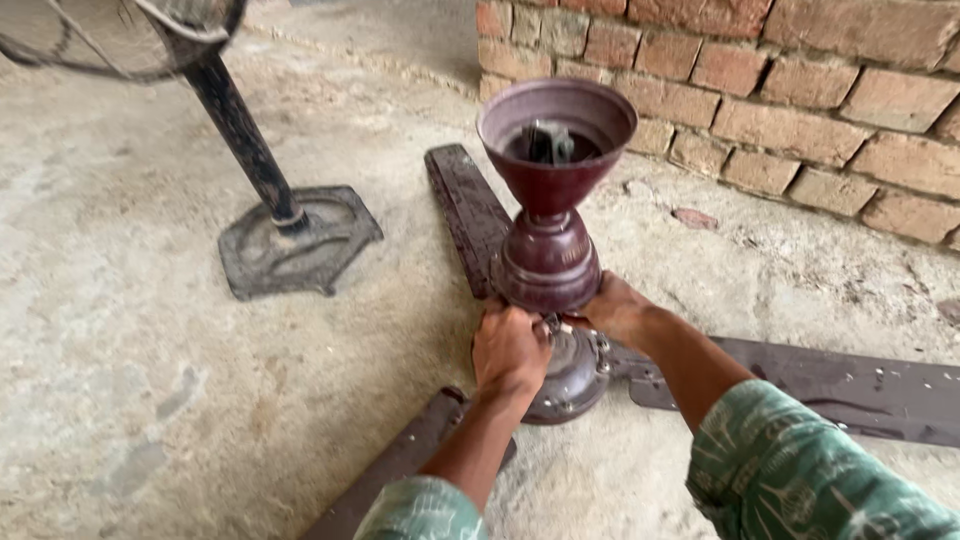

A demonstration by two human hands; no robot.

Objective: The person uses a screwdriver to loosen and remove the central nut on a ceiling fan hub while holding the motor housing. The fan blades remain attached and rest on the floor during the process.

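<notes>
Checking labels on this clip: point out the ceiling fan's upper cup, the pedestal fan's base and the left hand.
upper cup (556, 150), head view, outer wall.
pedestal fan base (300, 245), head view, flat plate.
left hand (510, 348), head view, back of hand.

A maroon ceiling fan stands on the concrete floor, its blades spread at eleven, three and seven o'clock. The left hand and right hand grip its lower canopy above the motor housing. A pedestal fan base stands at ten o'clock, a brick wall at one.

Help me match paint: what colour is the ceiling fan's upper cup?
Dark maroon, dusty inside; the cup shows clearly in the head view, above both hands.
</notes>
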